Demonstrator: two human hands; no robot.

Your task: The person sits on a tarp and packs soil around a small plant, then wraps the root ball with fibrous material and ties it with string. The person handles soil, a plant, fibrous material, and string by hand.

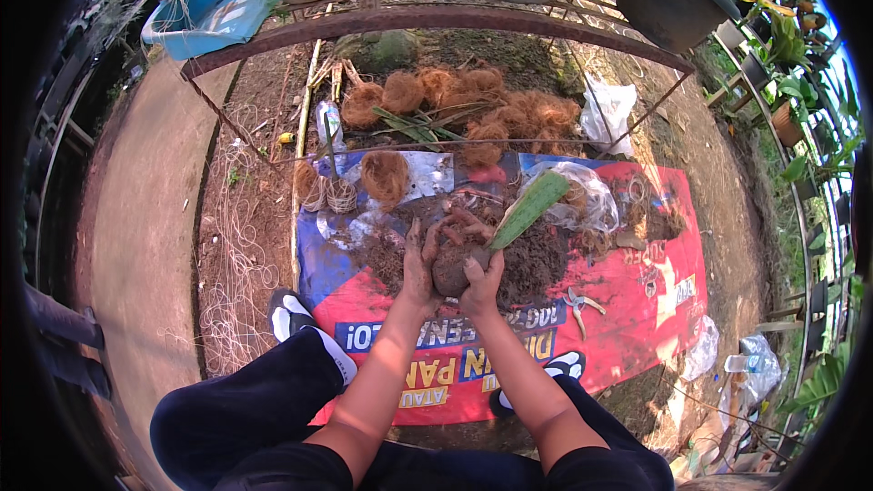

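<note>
My left hand (418,269) and my right hand (483,281) cup a dark ball of soil (458,271) between them. From the ball's upper right a broad green leaf (532,210) rises, probably a snake plant cutting. Reddish-brown roots or tubers (464,224) lie against the far side of the ball. Under and around the hands, loose dark soil (539,262) is heaped on a red and blue printed banner (638,317). Pruning shears (580,307) lie on the banner to the right. Two string-wrapped balls (341,196) and a coconut fibre bundle (385,179) are at the left.
Beyond the banner lie coconut fibre clumps (491,99), cut green leaves (416,126), a plastic bottle (329,124) and a white plastic bag (608,112). A rusty metal rack (436,19) holds large pots above. Tangled string (239,245) spreads at left, near a blue basin (211,7).
</note>
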